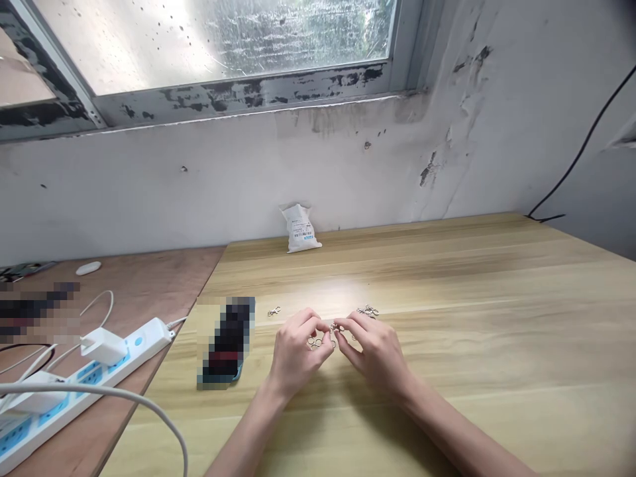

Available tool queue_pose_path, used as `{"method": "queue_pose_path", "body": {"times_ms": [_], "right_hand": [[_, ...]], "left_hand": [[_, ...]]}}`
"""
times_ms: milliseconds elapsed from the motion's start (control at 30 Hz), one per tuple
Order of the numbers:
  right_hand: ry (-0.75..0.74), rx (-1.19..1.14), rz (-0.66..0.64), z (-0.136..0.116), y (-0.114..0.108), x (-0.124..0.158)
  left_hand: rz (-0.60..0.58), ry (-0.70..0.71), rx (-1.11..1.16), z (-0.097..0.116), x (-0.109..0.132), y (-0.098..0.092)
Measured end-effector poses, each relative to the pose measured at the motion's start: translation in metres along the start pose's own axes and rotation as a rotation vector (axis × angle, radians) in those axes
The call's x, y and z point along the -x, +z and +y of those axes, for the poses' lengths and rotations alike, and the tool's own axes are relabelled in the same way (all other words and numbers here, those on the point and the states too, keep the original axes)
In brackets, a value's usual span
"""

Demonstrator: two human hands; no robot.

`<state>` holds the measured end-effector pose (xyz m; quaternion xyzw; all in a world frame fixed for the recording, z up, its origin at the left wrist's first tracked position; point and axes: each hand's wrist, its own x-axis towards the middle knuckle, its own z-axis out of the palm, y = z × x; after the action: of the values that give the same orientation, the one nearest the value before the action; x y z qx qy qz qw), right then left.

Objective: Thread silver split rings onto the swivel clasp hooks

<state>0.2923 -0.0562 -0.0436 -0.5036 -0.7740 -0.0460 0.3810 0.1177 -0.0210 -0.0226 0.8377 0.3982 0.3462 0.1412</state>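
My left hand (pixel 297 346) and my right hand (pixel 376 346) meet just above the wooden table, fingertips almost touching. Pinched in my right fingers is a small metal swivel clasp (pixel 336 327). The left thumb and forefinger are closed at its near side; what sits between them is too small to make out. Several metal split rings (pixel 317 343) lie under and between the hands, partly hidden by the fingers. One swivel clasp (pixel 273 311) rests alone beyond my left hand. Behind my right hand is a small pile of swivel clasps (pixel 368 310).
A blurred-out phone-like object (pixel 229 341) lies left of my hands. Against the wall leans a white labelled packet (pixel 301 229). On the brown table at left are a power strip (pixel 144 339) with plugged-in chargers and a grey cable (pixel 149 403) looping over the edge.
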Motion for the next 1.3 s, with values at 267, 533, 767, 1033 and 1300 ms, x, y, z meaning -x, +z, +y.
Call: {"method": "queue_pose_path", "body": {"times_ms": [267,533,767,1033,1300], "right_hand": [[-0.091,0.102,-0.127,-0.001,0.003,0.002],[-0.006,-0.109,-0.22,0.015,0.0,0.003],[0.312,0.111,-0.171,0.084,-0.021,0.001],[0.336,0.151,-0.283,0.09,-0.018,0.001],[0.286,0.05,-0.312,0.085,-0.018,0.001]], "left_hand": [[0.077,0.116,-0.146,0.002,-0.001,-0.002],[-0.116,0.177,-0.339,-0.027,-0.003,-0.007],[-0.302,0.196,-0.395,-0.04,-0.003,-0.009],[-0.196,-0.082,-0.451,-0.069,-0.007,-0.046],[-0.229,-0.165,-0.489,-0.091,-0.003,-0.048]]}}
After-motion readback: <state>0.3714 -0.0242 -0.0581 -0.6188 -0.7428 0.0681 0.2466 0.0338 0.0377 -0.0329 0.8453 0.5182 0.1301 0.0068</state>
